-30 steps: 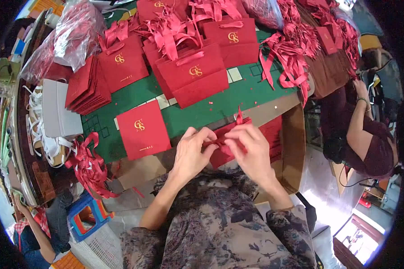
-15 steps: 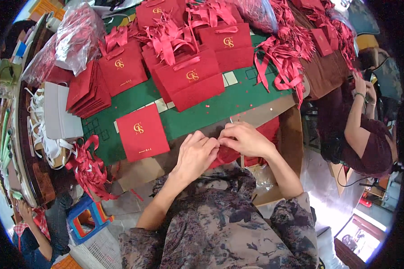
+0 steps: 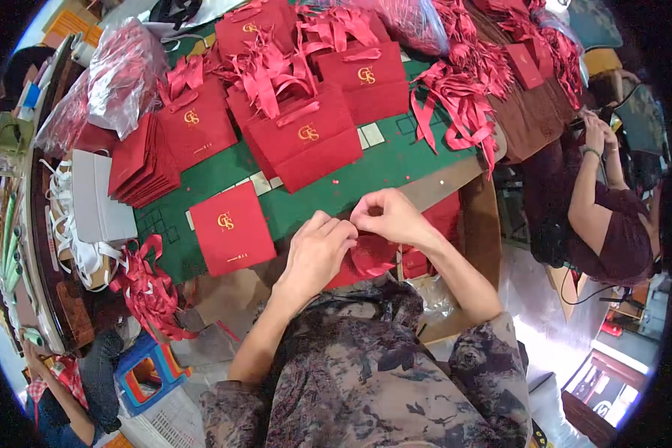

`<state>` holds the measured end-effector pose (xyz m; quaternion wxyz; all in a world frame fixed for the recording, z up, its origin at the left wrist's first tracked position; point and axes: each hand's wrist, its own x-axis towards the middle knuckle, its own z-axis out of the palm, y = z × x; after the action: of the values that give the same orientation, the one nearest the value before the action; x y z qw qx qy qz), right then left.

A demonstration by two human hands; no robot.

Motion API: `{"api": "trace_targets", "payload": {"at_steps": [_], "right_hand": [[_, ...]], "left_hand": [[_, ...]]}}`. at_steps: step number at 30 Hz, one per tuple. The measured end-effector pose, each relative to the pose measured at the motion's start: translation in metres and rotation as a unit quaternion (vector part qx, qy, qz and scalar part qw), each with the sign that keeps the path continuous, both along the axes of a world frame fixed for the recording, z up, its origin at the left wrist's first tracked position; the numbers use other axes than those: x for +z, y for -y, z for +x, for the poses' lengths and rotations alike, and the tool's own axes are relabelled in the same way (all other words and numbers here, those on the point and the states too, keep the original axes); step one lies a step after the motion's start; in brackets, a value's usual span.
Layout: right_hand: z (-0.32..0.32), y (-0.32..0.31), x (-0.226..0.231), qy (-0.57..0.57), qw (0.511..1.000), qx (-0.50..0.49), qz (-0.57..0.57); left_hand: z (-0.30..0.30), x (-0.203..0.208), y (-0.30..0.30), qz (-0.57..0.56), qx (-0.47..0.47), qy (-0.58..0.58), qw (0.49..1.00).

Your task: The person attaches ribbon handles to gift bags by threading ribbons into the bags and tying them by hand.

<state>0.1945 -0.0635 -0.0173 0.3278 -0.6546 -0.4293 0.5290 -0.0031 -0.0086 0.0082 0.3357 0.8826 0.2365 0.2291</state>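
My left hand [image 3: 315, 250] and my right hand [image 3: 392, 218] are close together in front of my body, at the table's near edge. The fingers of both are closed in a pinch. Beneath them hangs a curved loop of red ribbon [image 3: 373, 255], and the ends between my fingertips are mostly covered. Part of a red paper bag [image 3: 345, 278] shows below my left hand. A flat red paper bag [image 3: 234, 228] with a gold emblem lies on the green table top [image 3: 295, 213], left of my hands.
Several red gift bags [image 3: 306, 138] with ribbon handles stand farther back. Folded bags [image 3: 143, 168] are stacked at the left. Loose ribbons [image 3: 153, 287] hang off the near left edge; more ribbons [image 3: 463, 97] heap at the right. A cardboard box [image 3: 481, 231] stands below. Another person [image 3: 605, 198] sits at right.
My right hand has lifted slightly and drawn back a little to the left, its thumb and finger pinched. More of the red ribbon loop shows below. The view has shifted slightly.
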Motion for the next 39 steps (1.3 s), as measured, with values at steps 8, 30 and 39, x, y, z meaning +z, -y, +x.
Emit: {"api": "trace_targets", "payload": {"at_steps": [8,30,39], "right_hand": [[0.006,-0.010,0.020,0.148,0.973,0.144,0.103],[0.015,-0.019,0.005,0.197,0.940,-0.153,0.232],[0.032,0.010,0.002,0.383,0.903,-0.140,0.138]], "left_hand": [[-0.001,0.005,-0.005,0.037,0.012,0.006,0.999],[0.003,-0.006,-0.047,0.000,0.054,-0.028,0.998],[0.031,-0.019,-0.032,0.131,0.244,-0.052,0.960]]}}
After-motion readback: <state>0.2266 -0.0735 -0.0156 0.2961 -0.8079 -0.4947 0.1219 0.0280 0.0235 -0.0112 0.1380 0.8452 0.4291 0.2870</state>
